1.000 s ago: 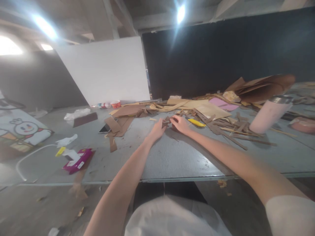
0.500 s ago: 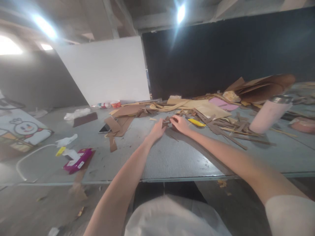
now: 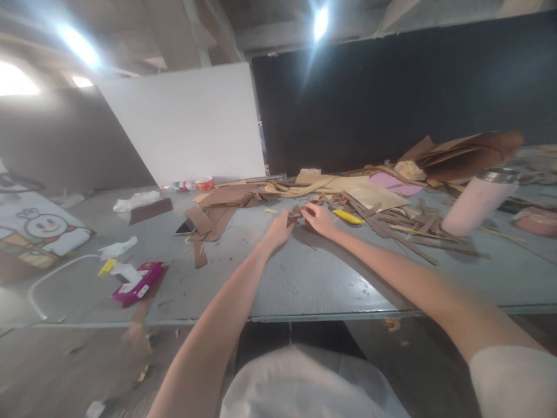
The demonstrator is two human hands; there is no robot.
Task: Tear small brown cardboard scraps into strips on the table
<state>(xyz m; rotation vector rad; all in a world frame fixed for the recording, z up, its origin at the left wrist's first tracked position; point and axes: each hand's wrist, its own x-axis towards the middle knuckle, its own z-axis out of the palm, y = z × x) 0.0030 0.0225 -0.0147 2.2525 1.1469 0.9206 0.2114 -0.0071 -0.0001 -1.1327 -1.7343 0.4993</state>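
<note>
My left hand (image 3: 278, 229) and my right hand (image 3: 318, 219) are close together over the middle of the grey table (image 3: 313, 284). Between them is a small brown piece (image 3: 296, 216), pinched by the fingers of both hands. Its exact shape is too small to tell. Just right of my right hand lies a yellow tool (image 3: 348, 217). A pile of brown strips (image 3: 391, 223) spreads further to the right, and brown sheets (image 3: 224, 200) lie beyond my left hand.
A pink bottle (image 3: 472, 203) stands on the right. Left of my hands are a phone (image 3: 185, 227), a purple tissue pack (image 3: 139, 284) and a white cable (image 3: 41, 284). Large rolled brown sheets (image 3: 474, 154) lie at the back right.
</note>
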